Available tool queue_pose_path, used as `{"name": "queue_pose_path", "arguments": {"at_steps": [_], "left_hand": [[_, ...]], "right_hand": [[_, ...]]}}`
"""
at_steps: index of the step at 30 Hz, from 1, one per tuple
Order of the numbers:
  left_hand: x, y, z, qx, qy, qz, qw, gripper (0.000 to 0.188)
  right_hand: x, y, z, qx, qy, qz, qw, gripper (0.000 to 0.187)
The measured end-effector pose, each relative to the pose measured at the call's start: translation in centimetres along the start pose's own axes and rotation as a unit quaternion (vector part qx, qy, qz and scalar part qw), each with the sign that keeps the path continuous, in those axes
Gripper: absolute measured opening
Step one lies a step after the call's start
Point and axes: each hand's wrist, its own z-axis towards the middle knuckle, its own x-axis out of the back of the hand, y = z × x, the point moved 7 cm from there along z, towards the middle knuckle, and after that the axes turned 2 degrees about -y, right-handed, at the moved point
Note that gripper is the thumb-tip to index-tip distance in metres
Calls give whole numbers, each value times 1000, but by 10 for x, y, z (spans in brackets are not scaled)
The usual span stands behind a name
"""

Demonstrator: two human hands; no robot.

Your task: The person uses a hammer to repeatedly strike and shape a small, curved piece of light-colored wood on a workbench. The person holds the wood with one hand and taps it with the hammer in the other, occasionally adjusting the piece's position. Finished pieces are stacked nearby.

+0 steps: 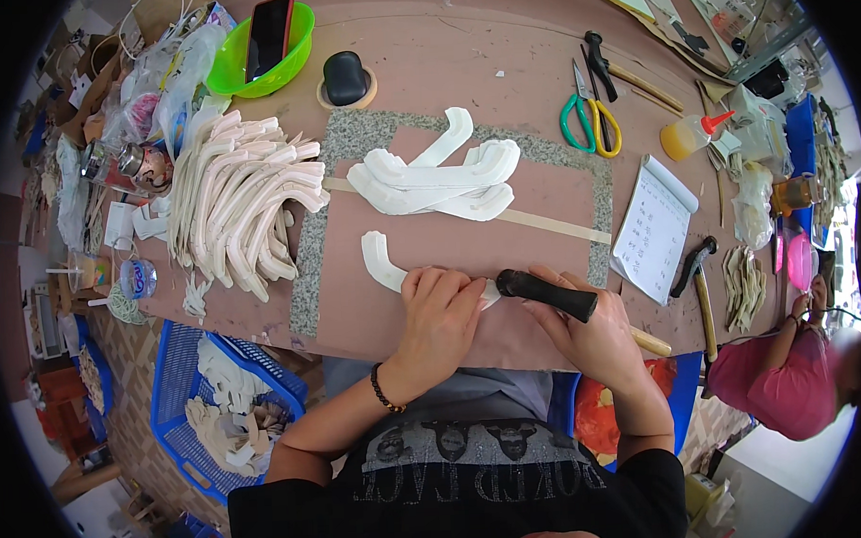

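My left hand, with a beaded bracelet at the wrist, presses its bunched fingers on a curved white strip lying on the brown board. Only the strip's hooked end and a bit of its other end show around the fingers. My right hand is closed round a hammer; its black head points at the strip's right end, and the tip of its wooden handle sticks out below the palm. Beyond my hands, several similar white strips lie in a loose overlapping heap.
A thick stack of pale curved strips stands left, near a green bowl holding a phone. Scissors, a glue bottle, a notepad and another hammer lie right. A blue basket is below; another person sits right.
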Motion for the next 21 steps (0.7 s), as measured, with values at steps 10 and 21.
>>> {"name": "queue_pose_path", "arguments": {"at_steps": [10, 21], "left_hand": [[0, 12, 0, -140, -16, 66, 988, 22], [9, 6, 4, -127, -113, 77, 982, 26]], "right_hand": [[4, -8, 4, -27, -6, 12, 1000, 47], [2, -11, 6, -3, 30, -7, 1000, 43]]}}
